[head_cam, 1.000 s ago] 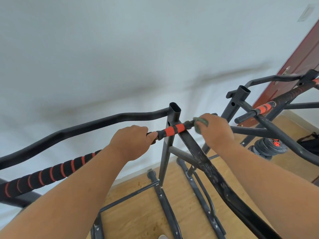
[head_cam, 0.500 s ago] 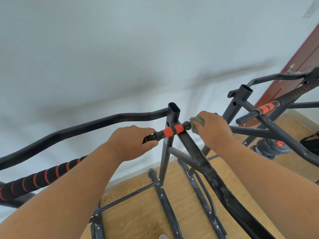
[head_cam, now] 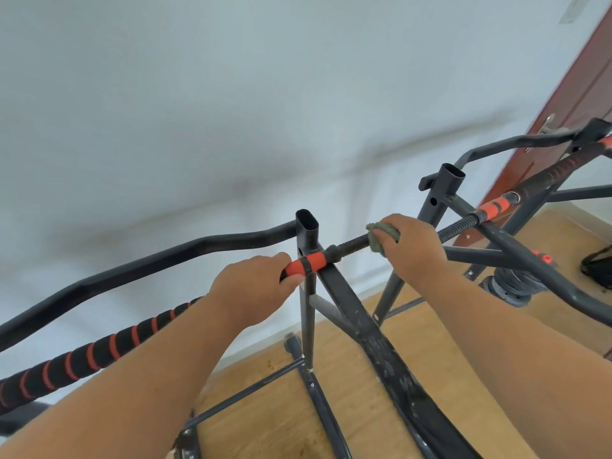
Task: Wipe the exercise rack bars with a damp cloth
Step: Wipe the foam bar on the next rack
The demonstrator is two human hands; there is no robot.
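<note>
Wiping step: mid-wipe on the black ribbed metal crossbar (head_cam: 351,244) of the dark grey steel exercise rack (head_cam: 306,293) — cloth is on the bar, stroke in progress by my read.
Right hand: right hand (head_cam: 412,251) wrapped over the crumpled grey-green damp cloth (head_cam: 381,238), fingers curled round cloth and bar together; cloth edge pokes out on the hand's left side.
Left hand: left hand (head_cam: 253,286) clenched round the orange foam grip sleeve (head_cam: 306,265) on the same bar, thumb tip on the orange — looks like bracing, not wiping.
Cloth position: on the ribbed stretch between the two open-topped uprights, near the left upright (head_cam: 307,226), well short of the second orange sleeve (head_cam: 493,207) further right.
Bar state: cannot tell wet from dry on the ribbing — too dark and blurred.
Other bars: long black curved top bar (head_cam: 165,260) and black foam handle with red rings (head_cam: 82,356) at left, scuffed diagonal brace (head_cam: 371,332) below; cleaned or not, cannot tell.
Surroundings: wooden floor (head_cam: 265,425), white wall (head_cam: 231,127), red-brown door (head_cam: 583,111), stacked weight plates (head_cam: 516,286) at right.
Next move calls for: sliding the cloth along the ribbed section toward the far sleeve, firm squeeze so fabric gets into the grooves, left hand steadying the rack; then shift to the uprights and brace.
</note>
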